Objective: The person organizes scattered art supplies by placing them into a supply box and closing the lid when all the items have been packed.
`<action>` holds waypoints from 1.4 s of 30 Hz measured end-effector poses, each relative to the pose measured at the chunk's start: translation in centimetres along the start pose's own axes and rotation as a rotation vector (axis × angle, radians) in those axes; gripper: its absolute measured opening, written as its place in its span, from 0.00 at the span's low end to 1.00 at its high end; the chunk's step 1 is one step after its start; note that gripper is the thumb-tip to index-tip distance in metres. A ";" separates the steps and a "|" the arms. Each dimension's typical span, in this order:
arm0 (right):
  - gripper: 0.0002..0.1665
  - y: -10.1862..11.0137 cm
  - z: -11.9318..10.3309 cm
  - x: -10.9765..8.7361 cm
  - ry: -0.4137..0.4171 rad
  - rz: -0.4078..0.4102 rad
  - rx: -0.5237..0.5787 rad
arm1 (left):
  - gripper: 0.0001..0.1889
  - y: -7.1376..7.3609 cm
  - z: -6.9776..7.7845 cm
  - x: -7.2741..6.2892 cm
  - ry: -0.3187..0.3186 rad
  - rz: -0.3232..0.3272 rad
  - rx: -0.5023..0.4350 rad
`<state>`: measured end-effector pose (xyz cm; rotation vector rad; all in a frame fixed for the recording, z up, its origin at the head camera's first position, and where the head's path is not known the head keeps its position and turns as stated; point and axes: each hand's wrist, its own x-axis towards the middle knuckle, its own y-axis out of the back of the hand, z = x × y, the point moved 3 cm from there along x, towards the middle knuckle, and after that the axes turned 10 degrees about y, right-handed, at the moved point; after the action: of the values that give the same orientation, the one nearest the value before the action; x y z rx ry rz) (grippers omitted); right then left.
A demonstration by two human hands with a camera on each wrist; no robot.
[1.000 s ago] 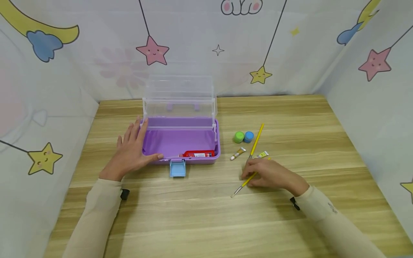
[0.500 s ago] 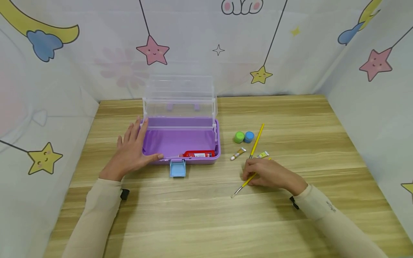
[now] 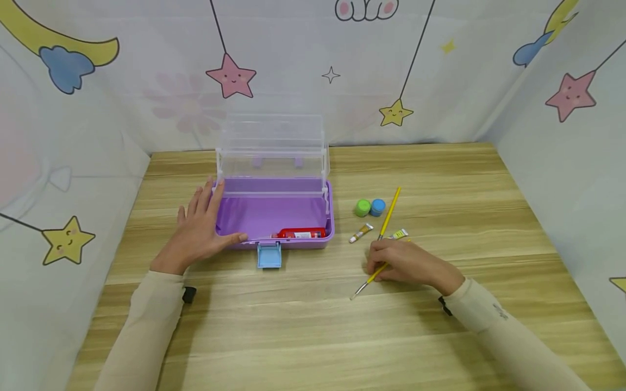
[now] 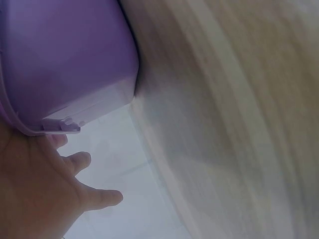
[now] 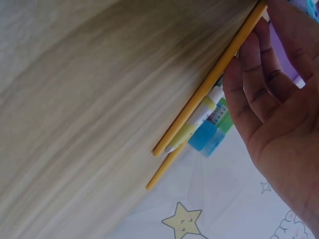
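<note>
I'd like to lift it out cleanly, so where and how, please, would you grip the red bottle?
Probably by the middle of the red bottle, from above, pinching across its width: it lies on its side along the front wall of the purple box, with the clear upper part raised behind it.

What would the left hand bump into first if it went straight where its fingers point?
Probably the clear trays of the purple box: the left hand points at their left edge. Depth is unclear, though, so outer fingers might slip past.
</note>
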<state>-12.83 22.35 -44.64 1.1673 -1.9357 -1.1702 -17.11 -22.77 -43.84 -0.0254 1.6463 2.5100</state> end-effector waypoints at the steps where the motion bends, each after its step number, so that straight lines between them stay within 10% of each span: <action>1: 0.11 0.0 0.0 0.0 0.000 -0.004 -0.001 | 0.69 0.0 0.0 0.0 0.001 -0.001 -0.001; 42: 0.07 1.3 -0.6 0.7 0.059 0.022 -0.092 | 0.68 0.0 0.0 -0.1 -0.001 0.009 -0.008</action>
<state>-13.13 21.79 -43.17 1.1175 -1.8272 -1.1871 -17.03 -22.80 -43.89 -0.0179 1.6401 2.5232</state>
